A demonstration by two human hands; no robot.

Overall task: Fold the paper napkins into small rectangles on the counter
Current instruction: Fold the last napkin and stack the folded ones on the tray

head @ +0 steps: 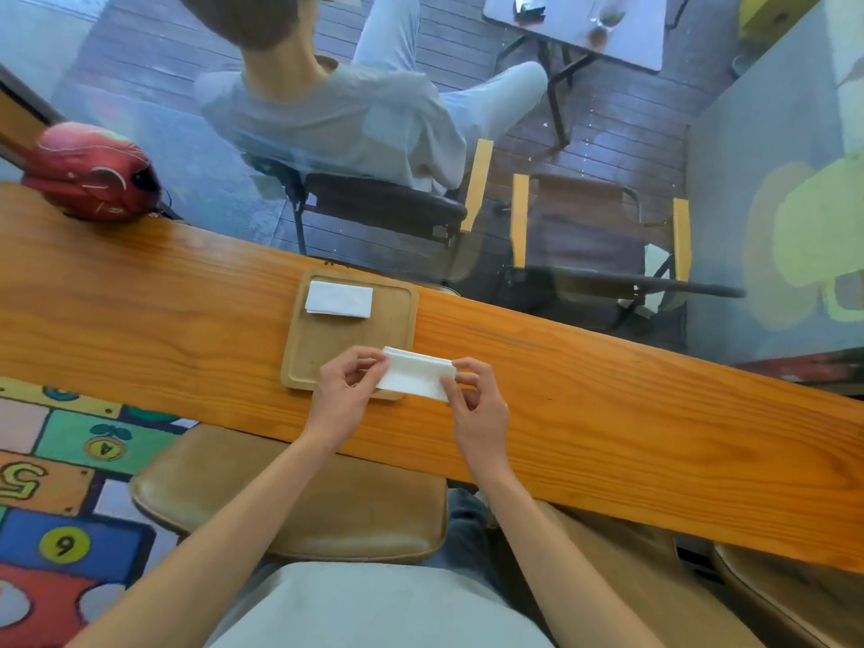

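A white paper napkin [415,374], folded to a long rectangle, is held just above the near right corner of a wooden tray [318,353]. My left hand [348,392] pinches its left end and my right hand [477,404] pinches its right end. A second white napkin [339,299], folded into a small rectangle, lies flat at the far side of the tray. The tray rests on the long wooden counter [584,404].
A red helmet [91,173] sits on the counter's far left end. Behind the glass beyond the counter a person sits on a chair [383,203]. A tan stool [299,498] stands under the counter by my legs, over a colourful numbered mat [61,507].
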